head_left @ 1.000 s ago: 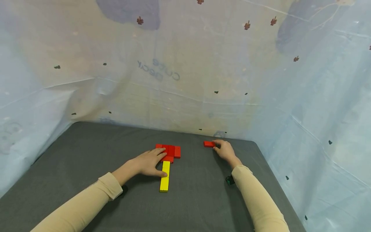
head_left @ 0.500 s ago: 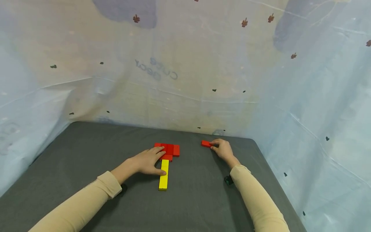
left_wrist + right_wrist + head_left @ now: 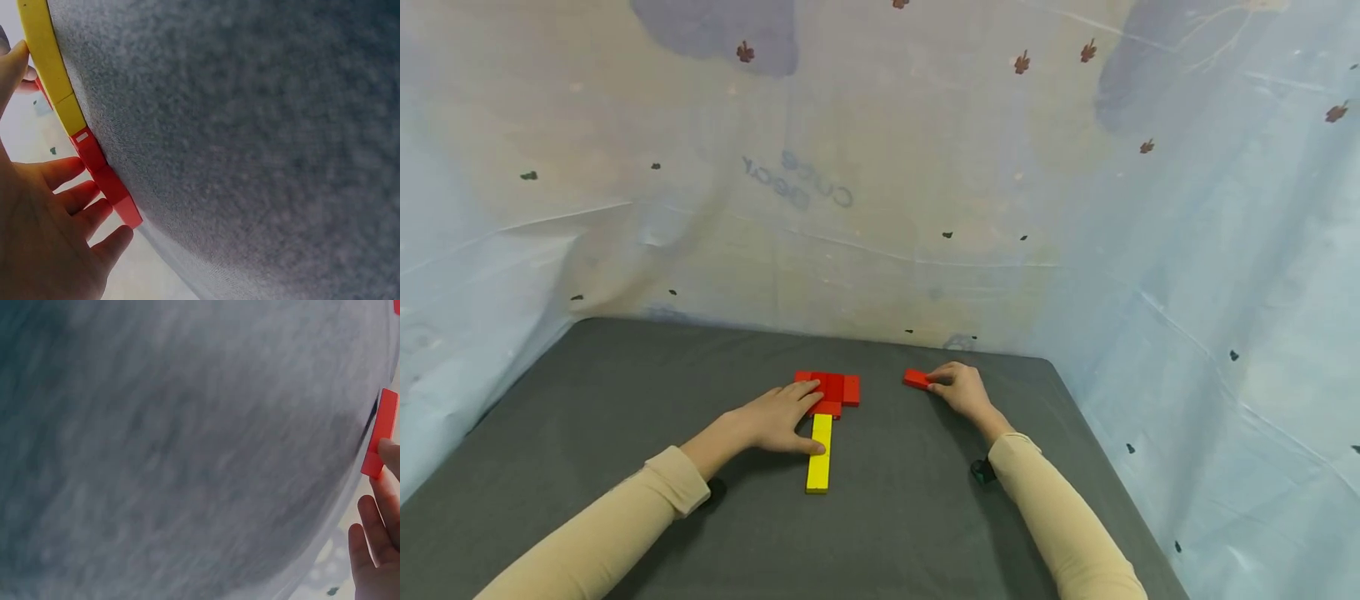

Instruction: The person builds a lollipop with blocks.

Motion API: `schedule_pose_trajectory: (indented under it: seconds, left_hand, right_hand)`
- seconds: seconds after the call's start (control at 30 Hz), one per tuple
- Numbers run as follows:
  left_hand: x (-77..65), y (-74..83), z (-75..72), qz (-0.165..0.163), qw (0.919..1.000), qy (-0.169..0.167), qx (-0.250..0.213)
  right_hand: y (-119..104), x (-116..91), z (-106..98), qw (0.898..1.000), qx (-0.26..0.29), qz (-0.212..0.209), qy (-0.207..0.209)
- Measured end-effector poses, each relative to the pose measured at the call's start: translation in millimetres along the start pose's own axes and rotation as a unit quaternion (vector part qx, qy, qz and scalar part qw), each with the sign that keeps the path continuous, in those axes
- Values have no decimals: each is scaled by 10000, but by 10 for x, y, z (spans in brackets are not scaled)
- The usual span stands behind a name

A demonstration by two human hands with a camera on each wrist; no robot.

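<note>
My left hand (image 3: pixel 772 422) rests with spread fingers on a group of red blocks (image 3: pixel 851 390), its thumb on a yellow strip (image 3: pixel 818 473) that runs from them toward me. In the left wrist view the yellow piece (image 3: pixel 47 59) shows a seam and adjoins the red blocks (image 3: pixel 111 186); several fingertips touch the red ones. To the right, my right hand (image 3: pixel 962 390) pinches the end of a separate red block (image 3: pixel 915 379) between thumb and fingers. The right wrist view shows this block (image 3: pixel 384 419) tilted, close to the table surface; whether it touches I cannot tell.
Dark grey cloth (image 3: pixel 895 517) covers the table. A pale printed sheet (image 3: pixel 880 208) hangs behind its far edge and along both sides. Dark bands (image 3: pixel 982 472) show at the wrists below the sleeves.
My right hand has moved left with the red block, nearer the red group, and the block has turned slightly. The left hand stays on the blocks; the head view has shifted a little.
</note>
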State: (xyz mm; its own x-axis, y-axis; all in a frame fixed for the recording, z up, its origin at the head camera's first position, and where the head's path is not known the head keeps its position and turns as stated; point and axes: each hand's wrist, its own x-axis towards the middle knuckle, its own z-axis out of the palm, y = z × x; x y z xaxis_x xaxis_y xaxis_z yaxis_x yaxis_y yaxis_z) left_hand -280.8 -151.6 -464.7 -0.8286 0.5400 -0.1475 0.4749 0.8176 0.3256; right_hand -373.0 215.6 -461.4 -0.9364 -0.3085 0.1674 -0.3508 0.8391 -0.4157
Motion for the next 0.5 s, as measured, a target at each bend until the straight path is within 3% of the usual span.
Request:
schedule_pose_trajectory:
  seconds: [0.5]
  left_hand:
    - [-78,57,2,5,10000,25,58]
  right_hand:
    - [-514,182,171,9976,435,-533,107]
